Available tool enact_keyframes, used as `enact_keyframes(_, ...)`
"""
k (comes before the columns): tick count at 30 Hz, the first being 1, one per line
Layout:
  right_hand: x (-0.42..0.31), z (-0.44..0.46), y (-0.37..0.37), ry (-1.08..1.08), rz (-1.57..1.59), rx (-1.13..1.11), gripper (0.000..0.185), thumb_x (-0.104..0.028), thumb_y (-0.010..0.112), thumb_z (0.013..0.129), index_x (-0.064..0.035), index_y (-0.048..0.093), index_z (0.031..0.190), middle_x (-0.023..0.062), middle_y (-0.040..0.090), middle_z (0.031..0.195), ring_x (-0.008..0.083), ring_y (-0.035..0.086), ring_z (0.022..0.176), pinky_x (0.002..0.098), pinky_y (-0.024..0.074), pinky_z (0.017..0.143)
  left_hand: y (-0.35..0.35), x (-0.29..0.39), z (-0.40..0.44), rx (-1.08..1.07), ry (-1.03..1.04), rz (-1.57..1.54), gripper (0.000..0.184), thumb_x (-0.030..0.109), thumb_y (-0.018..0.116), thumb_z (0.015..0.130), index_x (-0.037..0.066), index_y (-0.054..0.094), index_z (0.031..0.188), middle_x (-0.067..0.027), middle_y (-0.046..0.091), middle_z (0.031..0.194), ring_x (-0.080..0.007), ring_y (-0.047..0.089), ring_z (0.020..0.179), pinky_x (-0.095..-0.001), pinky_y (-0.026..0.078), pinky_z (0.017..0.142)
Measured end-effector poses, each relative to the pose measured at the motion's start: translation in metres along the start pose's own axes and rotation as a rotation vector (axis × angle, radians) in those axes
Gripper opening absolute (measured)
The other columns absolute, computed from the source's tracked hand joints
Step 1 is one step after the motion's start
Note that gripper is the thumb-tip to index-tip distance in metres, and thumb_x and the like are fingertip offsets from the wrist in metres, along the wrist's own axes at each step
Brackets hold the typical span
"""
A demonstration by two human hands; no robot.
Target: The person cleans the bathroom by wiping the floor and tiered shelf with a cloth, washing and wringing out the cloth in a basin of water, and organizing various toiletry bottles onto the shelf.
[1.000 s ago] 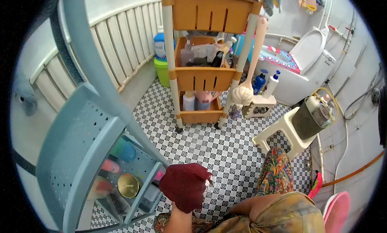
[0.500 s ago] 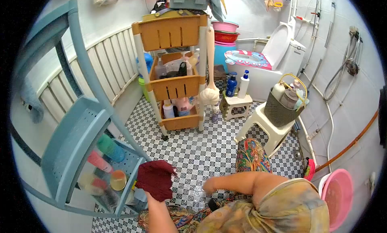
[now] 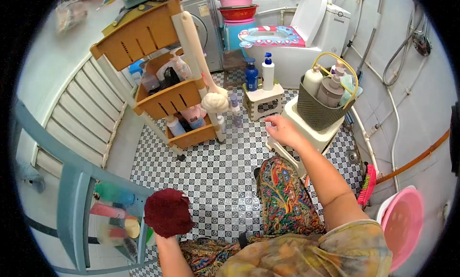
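A dark red cloth (image 3: 168,213) is draped over my left hand, hiding its fingers, beside the blue-grey shelf rack (image 3: 76,181) at the lower left. My right hand (image 3: 282,130) is stretched forward above the tiled floor with its fingers apart, holding nothing. Near it are a small white step stool (image 3: 263,104) and a white stool (image 3: 316,132). On the step stool stand a blue pump bottle (image 3: 251,76) and a white pump bottle (image 3: 268,73). A dark basket (image 3: 311,107) of bottles with a yellow handle sits on the white stool.
An orange tiered cart (image 3: 167,102) with bottles stands ahead left, a cream long-handled brush (image 3: 215,100) hanging from it. A toilet (image 3: 314,23) is at the back. At right are a pink basin (image 3: 405,219), a pink brush (image 3: 367,185) and wall pipes.
My right arm has come into view and extended forward; its fingers have spread. The cloth on my left hand has shifted left in the picture. The view has turned, with the cart further left.
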State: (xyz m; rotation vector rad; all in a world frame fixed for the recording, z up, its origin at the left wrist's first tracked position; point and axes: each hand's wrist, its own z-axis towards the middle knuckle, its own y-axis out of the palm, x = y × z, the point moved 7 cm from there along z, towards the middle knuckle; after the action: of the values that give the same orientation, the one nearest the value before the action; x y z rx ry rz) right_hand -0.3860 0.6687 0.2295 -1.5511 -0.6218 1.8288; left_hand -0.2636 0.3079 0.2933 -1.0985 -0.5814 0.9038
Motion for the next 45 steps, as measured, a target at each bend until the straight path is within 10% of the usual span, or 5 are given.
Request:
enact_keyframes(6,0.066,0.074,0.011,0.135,-0.025,0.063,0.042,-0.023,0.055,0.072,-0.0078,0.050,0.111,0.0189,0.051,0.108,0.0343,0.050,0.097,0.0390,0.0413,0.083,0.017,-0.001,0.023,0.027,0.069,0.126,0.021,0.029,0.060,0.052,0.017,0.061,0.069,-0.0076,0.054,0.063,-0.0279,0.055,0.064,-0.0396,0.044,0.058)
enact_keyframes(9,0.077,0.125,0.010,0.166,-0.133,0.177,0.044,-0.020,0.054,0.070,-0.0075,0.050,0.112,0.0209,0.050,0.108,0.0355,0.049,0.099,0.0400,0.0402,0.086,0.087,-0.046,-0.003,-0.473,-0.085,0.159,0.048,0.043,0.053,0.066,0.021,0.050,0.109,-0.0024,0.054,0.107,-0.0217,0.049,0.100,-0.0362,0.036,0.090)
enact_keyframes(11,0.089,0.165,0.013,0.215,-0.120,0.179,0.045,-0.019,0.054,0.070,-0.0088,0.048,0.114,0.0202,0.049,0.109,0.0350,0.049,0.100,0.0396,0.0400,0.086,0.081,-0.031,0.040,-0.178,-0.109,-0.154,0.025,0.032,0.059,0.051,0.018,0.063,0.071,-0.0071,0.056,0.064,-0.0264,0.056,0.063,-0.0383,0.044,0.056)
enact_keyframes(29,0.135,0.394,0.045,0.087,-0.522,0.235,0.069,-0.001,0.045,0.071,-0.0218,0.023,0.132,0.0130,0.013,0.140,0.0379,0.030,0.119,0.0410,0.0306,0.096,0.139,-0.042,0.099,-0.520,-0.346,-0.330,0.014,0.025,0.053,0.069,0.018,0.059,0.080,-0.0017,0.056,0.077,-0.0217,0.054,0.071,-0.0352,0.040,0.065)
enact_keyframes(45,0.071,0.292,0.025,-0.326,-0.582,0.196,0.039,-0.002,0.056,0.068,-0.0070,0.048,0.105,0.0184,0.052,0.101,0.0379,0.051,0.090,0.0427,0.0423,0.076,0.106,-0.053,0.059,-0.215,-0.451,-0.635,0.014,0.027,0.050,0.076,0.014,0.057,0.076,-0.0037,0.055,0.069,-0.0215,0.053,0.066,-0.0362,0.040,0.062)
